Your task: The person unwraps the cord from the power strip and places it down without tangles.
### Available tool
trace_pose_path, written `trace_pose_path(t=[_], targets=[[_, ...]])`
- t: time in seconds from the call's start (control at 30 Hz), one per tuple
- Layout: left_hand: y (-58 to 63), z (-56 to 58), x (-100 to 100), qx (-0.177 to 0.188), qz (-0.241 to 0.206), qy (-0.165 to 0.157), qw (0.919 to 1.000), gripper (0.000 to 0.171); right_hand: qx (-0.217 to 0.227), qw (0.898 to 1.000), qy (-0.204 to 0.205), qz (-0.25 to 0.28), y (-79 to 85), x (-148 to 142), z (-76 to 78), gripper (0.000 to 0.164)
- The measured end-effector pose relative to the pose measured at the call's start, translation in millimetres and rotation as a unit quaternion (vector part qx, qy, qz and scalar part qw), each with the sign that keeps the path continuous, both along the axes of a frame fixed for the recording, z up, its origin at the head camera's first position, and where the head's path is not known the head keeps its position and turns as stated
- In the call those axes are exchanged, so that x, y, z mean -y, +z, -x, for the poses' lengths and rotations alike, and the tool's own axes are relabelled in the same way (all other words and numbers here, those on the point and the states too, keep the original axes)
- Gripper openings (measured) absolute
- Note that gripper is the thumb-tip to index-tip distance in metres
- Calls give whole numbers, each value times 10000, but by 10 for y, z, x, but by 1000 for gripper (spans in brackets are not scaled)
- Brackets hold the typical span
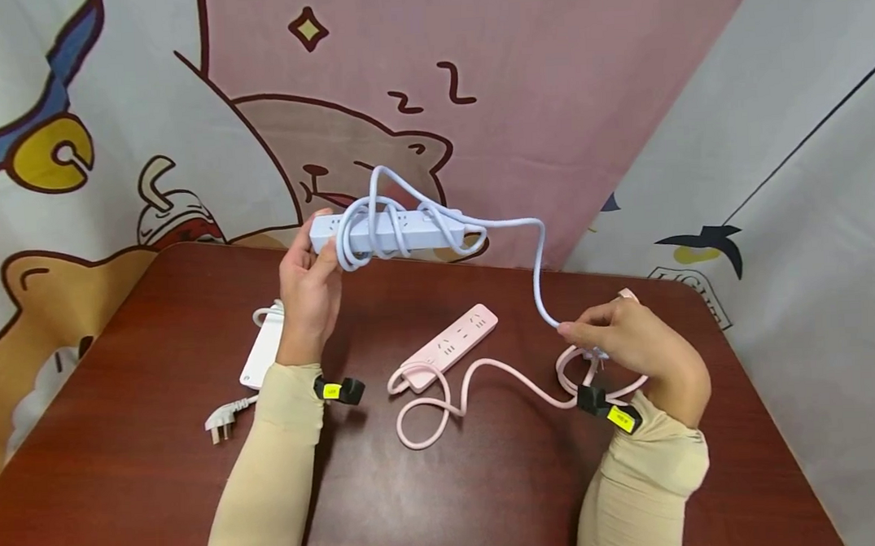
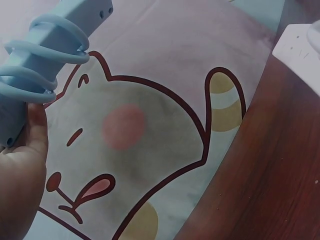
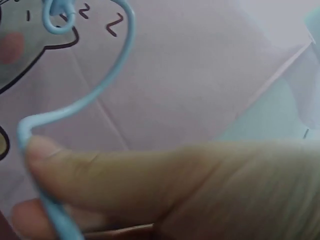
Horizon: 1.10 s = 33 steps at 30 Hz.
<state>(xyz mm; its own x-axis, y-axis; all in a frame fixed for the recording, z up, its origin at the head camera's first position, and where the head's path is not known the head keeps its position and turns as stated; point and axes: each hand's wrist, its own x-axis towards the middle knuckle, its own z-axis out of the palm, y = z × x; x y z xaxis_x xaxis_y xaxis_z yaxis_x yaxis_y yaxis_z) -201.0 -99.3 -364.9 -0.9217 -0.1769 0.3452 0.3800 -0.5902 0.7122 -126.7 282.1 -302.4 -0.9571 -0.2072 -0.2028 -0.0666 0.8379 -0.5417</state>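
Observation:
My left hand grips the left end of a light blue power strip, held up above the table. Several loops of its blue cord wrap around the strip's body. From the strip's right end the cord runs out to my right hand, which pinches it between thumb and fingers, as the right wrist view shows close up. Part of the blue plug peeks out below the right hand. A pink power strip lies on the table between the hands, its pink cord trailing right beneath my right hand.
A white power strip lies behind my left forearm, with its white plug toward the table's left. The brown table ends at the back against a printed curtain.

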Motion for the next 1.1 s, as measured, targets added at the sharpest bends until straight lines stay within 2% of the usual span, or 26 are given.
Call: trace_pose_path(t=[0.13, 0.2, 0.27, 0.4, 0.47, 0.57, 0.67, 0.77, 0.9, 1.1], targets=[[-2, -21, -5, -104, 55, -183, 9998, 38, 482, 9985, 67, 270, -55, 81, 42, 29], [-10, -28, -8, -168, 89, -270, 9995, 38, 464, 9987, 47, 201, -70, 123, 63, 31], [-19, -27, -10, -232, 107, -325, 9991, 38, 184, 9998, 10, -31, -64, 162, 78, 36], [-29, -19, -16, -281, 152, -364, 9988, 38, -857, 9957, -319, -152, 0, 208, 68, 48], [-28, -18, -22, -265, 179, -362, 9988, 38, -1400, 9890, -478, 19, 31, 230, 54, 51], [-33, -12, -25, -218, 252, -363, 9988, 39, -2065, 9752, -514, 612, 34, 289, 65, 51], [-32, -10, -24, -151, 324, -367, 9987, 41, -2827, 9517, -347, 1151, 11, 412, 121, 49], [-28, -16, -22, -108, 408, -372, 9984, 42, -3361, 9282, -189, 1583, -21, 568, 178, 45], [-24, -27, -18, -93, 480, -399, 9980, 44, -3687, 9145, -75, 1665, -59, 756, 222, 38], [-22, -20, -23, -90, 482, -522, 9974, 44, -4156, 9000, -138, 1305, -107, 879, 274, 25]])
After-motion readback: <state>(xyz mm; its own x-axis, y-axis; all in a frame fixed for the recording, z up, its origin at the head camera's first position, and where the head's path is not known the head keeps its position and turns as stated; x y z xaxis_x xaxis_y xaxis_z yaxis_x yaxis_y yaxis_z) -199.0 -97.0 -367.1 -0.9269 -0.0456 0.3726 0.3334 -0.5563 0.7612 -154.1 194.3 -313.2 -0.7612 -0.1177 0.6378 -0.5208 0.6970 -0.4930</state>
